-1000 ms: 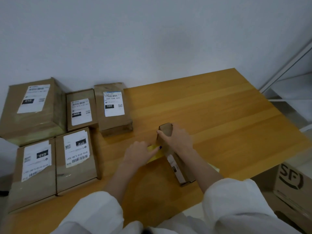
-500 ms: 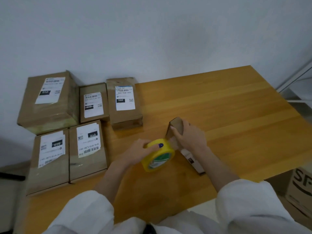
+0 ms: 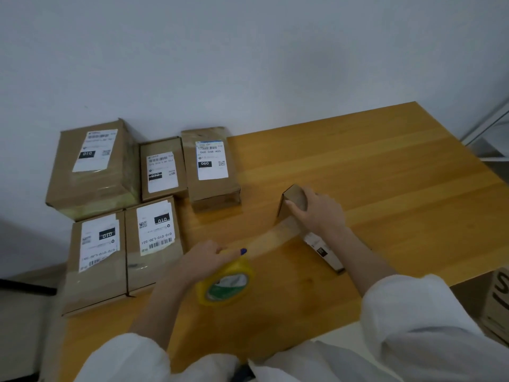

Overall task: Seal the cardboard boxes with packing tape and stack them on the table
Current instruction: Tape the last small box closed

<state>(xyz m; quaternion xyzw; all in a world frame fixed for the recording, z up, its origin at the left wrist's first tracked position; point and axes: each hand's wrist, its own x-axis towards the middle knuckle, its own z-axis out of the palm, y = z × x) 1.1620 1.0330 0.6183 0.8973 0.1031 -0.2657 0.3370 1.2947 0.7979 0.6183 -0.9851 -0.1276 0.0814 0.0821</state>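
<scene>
Yellow tape roll [image 3: 224, 282]: left hand [image 3: 203, 260] is gripping it, strip [image 3: 271, 238] stretching to the small box [image 3: 295, 199] the right hand [image 3: 318, 213] is clamping; slack risks wrinkling or self-sticking.

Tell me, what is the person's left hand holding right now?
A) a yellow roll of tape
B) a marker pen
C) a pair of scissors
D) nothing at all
A: the left hand grips the yellow roll of tape, and a strip of tape runs from it to the small box that the right hand holds on the table.
</scene>
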